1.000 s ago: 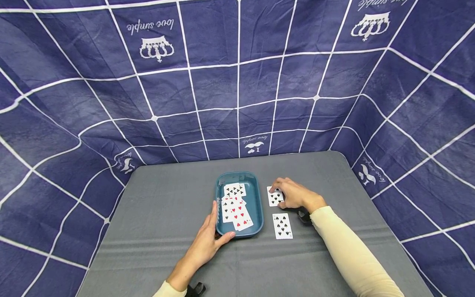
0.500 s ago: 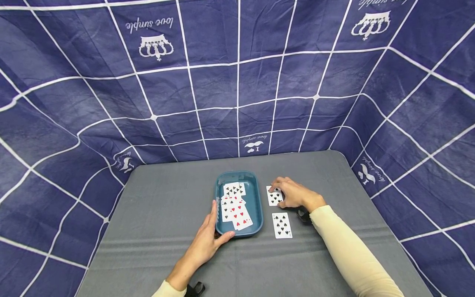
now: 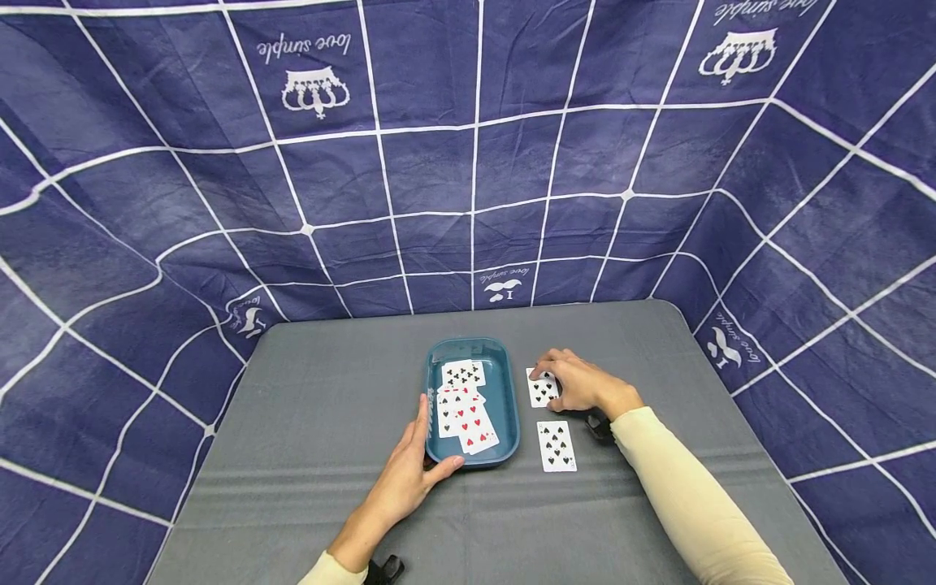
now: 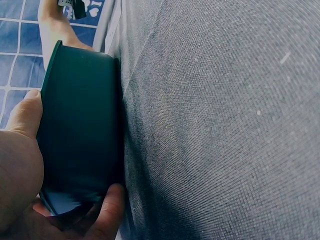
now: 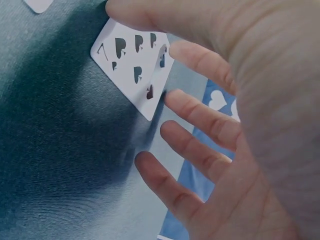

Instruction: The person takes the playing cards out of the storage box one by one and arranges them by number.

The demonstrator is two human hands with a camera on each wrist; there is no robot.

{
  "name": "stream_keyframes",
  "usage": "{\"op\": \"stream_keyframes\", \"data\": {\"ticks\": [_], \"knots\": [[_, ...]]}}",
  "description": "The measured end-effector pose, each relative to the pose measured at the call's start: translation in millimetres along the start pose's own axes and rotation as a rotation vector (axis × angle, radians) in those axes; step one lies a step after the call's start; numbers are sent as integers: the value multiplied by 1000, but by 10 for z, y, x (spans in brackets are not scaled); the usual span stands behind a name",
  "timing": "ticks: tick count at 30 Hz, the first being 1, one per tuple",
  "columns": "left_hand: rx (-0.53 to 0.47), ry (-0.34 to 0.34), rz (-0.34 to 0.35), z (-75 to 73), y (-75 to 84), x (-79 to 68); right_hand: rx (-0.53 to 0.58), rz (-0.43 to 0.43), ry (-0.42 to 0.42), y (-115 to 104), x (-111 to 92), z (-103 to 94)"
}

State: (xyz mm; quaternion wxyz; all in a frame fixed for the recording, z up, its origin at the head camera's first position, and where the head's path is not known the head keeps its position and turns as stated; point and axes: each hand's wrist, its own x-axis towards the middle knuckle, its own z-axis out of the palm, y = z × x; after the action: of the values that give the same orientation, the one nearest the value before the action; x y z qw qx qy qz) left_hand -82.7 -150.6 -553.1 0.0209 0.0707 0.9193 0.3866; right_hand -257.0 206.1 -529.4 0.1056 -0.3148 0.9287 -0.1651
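Note:
A teal rectangular tray (image 3: 504, 398) sits on the grey table, holding several face-up playing cards, among them a club card (image 3: 468, 368) and a heart card (image 3: 481, 435). My left hand (image 3: 400, 475) spans the tray's near left corner. Its fingers lie extended along the left wall, and its thumb presses the near side. Right of the tray, my right hand (image 3: 578, 384) pinches a seven of spades (image 5: 127, 65) by its edges between thumb and index finger. One side of this card bends slightly in the right wrist view, while the other fingers spread free beside it.
A second spade card (image 3: 557, 447) lies face up nearer me, right of the tray. Blue cloth with white grid lines (image 3: 439, 175) hangs behind the table (image 3: 336, 390) and along both sides. Black straps show at both wrists.

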Motion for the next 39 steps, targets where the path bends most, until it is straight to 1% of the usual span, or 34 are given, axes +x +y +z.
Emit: {"op": "stream_keyframes", "data": {"ticks": [6, 11, 16, 20, 26, 29, 32, 39], "knots": [[1, 6, 12, 1, -2, -5, -2, -18, 37, -46, -4, -42], [-3, 4, 7, 1, -2, -8, -28, -25, 75, -146, 1, -116], [-2, 3, 4, -1, -9, -9, -70, -28, 127, -309, 28, -201], [-10, -6, -1, -16, 1, -3, -85, -53, 180, -454, 62, -266], [-32, -29, -26, -26, -11, 8, -99, -97, 202, -688, 137, -294], [-38, -36, -36, -25, -26, 9, -118, -128, 192, -809, 188, -282], [-40, -45, -50, -23, -41, 7, -128, -152, 154, -938, 240, -260], [-48, -59, -50, -57, -28, -4, -125, -172, 6, -1227, 357, -156]]}}
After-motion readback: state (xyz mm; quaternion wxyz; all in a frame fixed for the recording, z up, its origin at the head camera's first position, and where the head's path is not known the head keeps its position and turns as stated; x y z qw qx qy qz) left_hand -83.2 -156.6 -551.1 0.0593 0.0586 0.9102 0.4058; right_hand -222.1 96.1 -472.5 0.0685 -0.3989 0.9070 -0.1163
